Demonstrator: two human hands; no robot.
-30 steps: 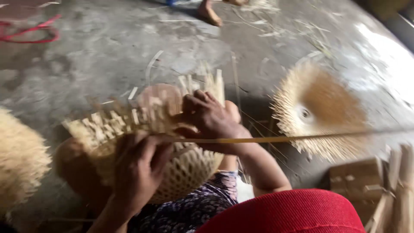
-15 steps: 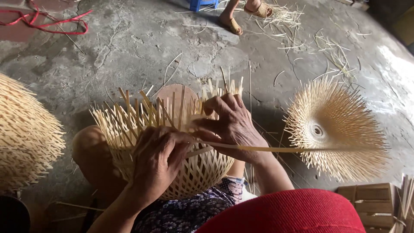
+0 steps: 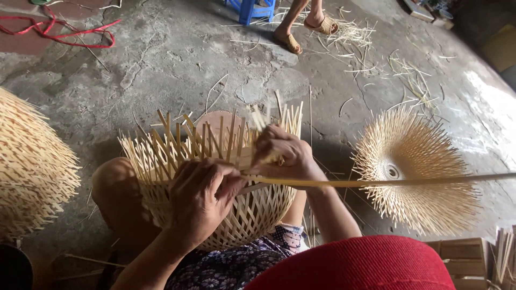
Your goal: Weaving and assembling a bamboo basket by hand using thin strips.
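Basket [image 3: 252, 209] sits on my lap, half woven, open weave, upright bamboo slats sticking up all around its rim. Can't see anything lying inside it; my hands cover most of the opening. My knee [image 3: 115, 190] shows just left of the basket.

My left hand [image 3: 201, 201] is clamped over the near rim of the basket, fingers curled down onto the slats, pressing the weave.

My right hand [image 3: 282, 156] is at the far-right rim of the basket, fingers pinched around the slat tips. Long bamboo strip [image 3: 387, 182] runs from under that hand, off the basket's right side, out to the right edge of view. Can't tell whether the fingers pinch the strip itself or only the slats.

Right of the basket, apart from it: another unfinished basket [image 3: 411, 169] on the concrete floor [image 3: 161, 64], slats fanned out in a disc around a small round centre. Left of the basket: a third woven piece [image 3: 29, 166], bristly, partly cut off by the frame.

Beyond the basket: a person's sandalled feet [image 3: 306, 32], a blue stool [image 3: 252, 8], loose bamboo offcuts [image 3: 360, 37]. Red cord [image 3: 64, 32] far left of those. Wooden crate [image 3: 457, 258] at lower right.
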